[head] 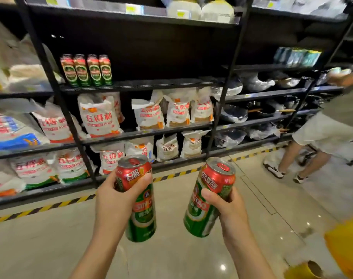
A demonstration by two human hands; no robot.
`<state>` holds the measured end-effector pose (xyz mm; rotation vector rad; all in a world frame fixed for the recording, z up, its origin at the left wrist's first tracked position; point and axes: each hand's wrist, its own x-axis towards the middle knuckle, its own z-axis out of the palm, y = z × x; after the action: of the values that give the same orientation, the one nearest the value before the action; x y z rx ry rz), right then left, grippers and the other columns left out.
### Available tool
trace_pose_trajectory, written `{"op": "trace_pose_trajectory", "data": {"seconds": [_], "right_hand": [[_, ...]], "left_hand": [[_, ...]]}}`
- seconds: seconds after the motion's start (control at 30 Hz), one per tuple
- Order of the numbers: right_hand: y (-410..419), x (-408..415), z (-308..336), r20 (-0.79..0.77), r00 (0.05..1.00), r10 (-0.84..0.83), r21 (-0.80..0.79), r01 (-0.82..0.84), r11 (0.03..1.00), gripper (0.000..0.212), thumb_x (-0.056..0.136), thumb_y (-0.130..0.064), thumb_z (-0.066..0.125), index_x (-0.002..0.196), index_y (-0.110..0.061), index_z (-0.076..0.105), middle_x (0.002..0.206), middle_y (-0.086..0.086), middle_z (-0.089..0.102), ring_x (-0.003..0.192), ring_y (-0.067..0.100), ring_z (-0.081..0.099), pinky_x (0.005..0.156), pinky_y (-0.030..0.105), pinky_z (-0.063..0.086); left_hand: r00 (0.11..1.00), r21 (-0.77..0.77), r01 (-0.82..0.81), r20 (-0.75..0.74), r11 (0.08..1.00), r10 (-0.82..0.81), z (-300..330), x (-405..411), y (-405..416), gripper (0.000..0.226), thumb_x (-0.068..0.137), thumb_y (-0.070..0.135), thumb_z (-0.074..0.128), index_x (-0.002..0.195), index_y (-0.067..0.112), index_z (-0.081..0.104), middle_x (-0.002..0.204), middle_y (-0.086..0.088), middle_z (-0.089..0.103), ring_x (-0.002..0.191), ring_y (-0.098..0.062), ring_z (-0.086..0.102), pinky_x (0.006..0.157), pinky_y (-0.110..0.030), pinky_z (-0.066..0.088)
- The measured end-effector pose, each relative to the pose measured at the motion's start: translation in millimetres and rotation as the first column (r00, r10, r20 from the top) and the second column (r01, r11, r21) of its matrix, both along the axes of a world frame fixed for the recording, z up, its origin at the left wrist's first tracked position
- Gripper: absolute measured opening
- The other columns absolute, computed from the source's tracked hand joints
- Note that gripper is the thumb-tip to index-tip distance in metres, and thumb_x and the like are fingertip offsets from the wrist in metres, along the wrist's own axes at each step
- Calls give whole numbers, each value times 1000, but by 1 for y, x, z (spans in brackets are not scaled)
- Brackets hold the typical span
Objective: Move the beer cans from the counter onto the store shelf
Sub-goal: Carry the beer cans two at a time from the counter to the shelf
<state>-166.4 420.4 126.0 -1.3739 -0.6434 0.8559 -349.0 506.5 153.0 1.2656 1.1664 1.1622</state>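
- The left beer can (138, 198) is tall, red on top and green below, with a silver lid and a red pull tab. It is held up in the air, low down and in front of the row of four cans (86, 70) on the shelf board (143, 84).
- The left hand (115, 200) is wrapped tight around its upper part, thumb across the front.
- The right beer can (209, 198) looks the same, but it leans a bit to the right. It is just right of the left can, not touching it.
- The right hand (228, 206) grips its middle, thumb on the front.
- To do this step well, I think both cans should go up to the bare board right of the row, standing straight, labels facing out, set down softly one at a time.
- Below that row sit white flour bags (100, 115).
- Far right of the row, another person (332, 117) walks by the shelves.
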Motion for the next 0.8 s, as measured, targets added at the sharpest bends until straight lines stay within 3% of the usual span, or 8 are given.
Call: {"op": "trace_pose_trajectory", "data": {"seconds": [0.2, 0.47, 0.63, 0.73, 0.8], "right_hand": [[101, 32, -4, -5, 999, 34, -15, -34, 999, 71, 45, -31, 89, 111, -29, 62, 96, -7, 73, 93, 15, 68, 78, 33, 51], [260, 83, 2, 21, 988, 156, 11, -156, 988, 61, 51, -23, 89, 106, -33, 63, 97, -6, 73, 94, 15, 67, 75, 31, 50], [352, 92, 0, 18, 973, 231, -10, -231, 973, 65, 45, -35, 82, 107, -32, 63, 100, -6, 71, 99, 17, 64, 80, 34, 50], [400, 91, -2, 2, 956, 294, -23, -294, 956, 60, 50, -30, 90, 103, -33, 63, 101, -5, 70, 100, 19, 63, 89, 44, 50], [433, 89, -3, -6, 948, 319, -35, -319, 947, 63, 48, -33, 83, 108, -32, 62, 103, -3, 70, 102, 21, 63, 93, 47, 49]], "left_hand": [[999, -10, -49, 12, 999, 49, -3, 31, 91, 32, 65, 33, 76, 90, 38, 57, 89, 15, 65, 83, -1, 60, 61, -20, 42], [987, 1, -157, 14, 988, 157, 2, 77, 222, 35, 62, 38, 76, 92, 39, 57, 94, 14, 65, 88, -4, 60, 63, -23, 44], [961, -10, -275, 30, 961, 275, 0, 82, 291, 34, 63, 35, 75, 92, 37, 58, 94, 9, 66, 89, -9, 61, 65, -26, 46], [941, -14, -337, 22, 941, 337, -4, 78, 331, 36, 62, 36, 76, 93, 37, 57, 96, 9, 66, 89, -10, 61, 67, -28, 46], [930, -11, -368, 12, 930, 368, -7, 75, 361, 33, 66, 33, 76, 92, 37, 57, 95, 9, 66, 89, -9, 61, 67, -28, 45]]}}
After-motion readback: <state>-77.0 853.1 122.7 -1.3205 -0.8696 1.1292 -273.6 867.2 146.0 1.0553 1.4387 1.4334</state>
